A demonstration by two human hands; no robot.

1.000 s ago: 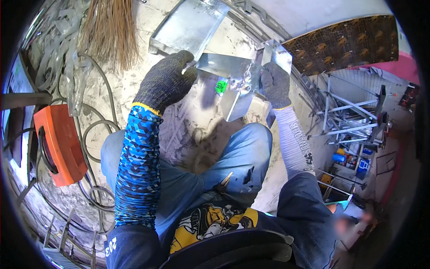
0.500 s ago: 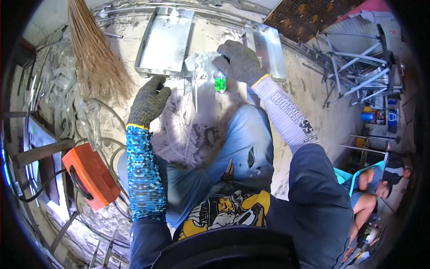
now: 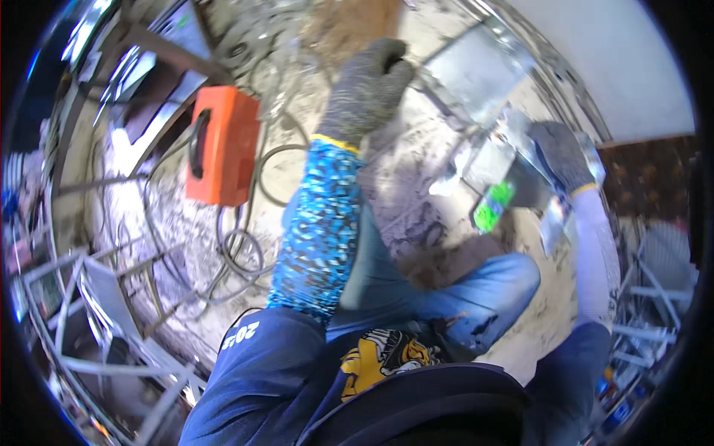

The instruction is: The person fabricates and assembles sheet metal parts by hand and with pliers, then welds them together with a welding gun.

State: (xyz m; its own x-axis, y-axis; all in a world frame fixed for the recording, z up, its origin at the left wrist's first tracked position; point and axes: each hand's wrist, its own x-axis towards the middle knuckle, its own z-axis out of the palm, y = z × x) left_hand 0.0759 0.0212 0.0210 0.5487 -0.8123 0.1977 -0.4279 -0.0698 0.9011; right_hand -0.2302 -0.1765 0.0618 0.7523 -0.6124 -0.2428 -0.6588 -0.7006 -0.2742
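Note:
My left hand (image 3: 368, 89), in a dark grey knit glove with a yellow cuff, is over the floor near the shallow metal tray (image 3: 483, 70). Its thumb and fingers are apart, and nothing shows between them. On the right, my right hand (image 3: 563, 157), gloved alike, reaches down over bent sheet-metal pieces (image 3: 487, 165). Blur hides its fingertips and whether they grip the metal. Close to that hand, a small clear bottle with a bright green label (image 3: 492, 207) is by the sheet metal, in front of my bent knee.
An orange box with a black handle (image 3: 227, 145) stands at left among looped cables (image 3: 242, 249). Metal frames (image 3: 111, 327) fill the lower left, with more frames (image 3: 651, 297) at far right. Long metal lengths run along the white wall (image 3: 595, 59). A brown broom (image 3: 353, 30) is at the top.
The view has swung left, bringing the orange box nearer the middle. My left hand is now farther from the metal tray. My right hand stays at the sheet metal.

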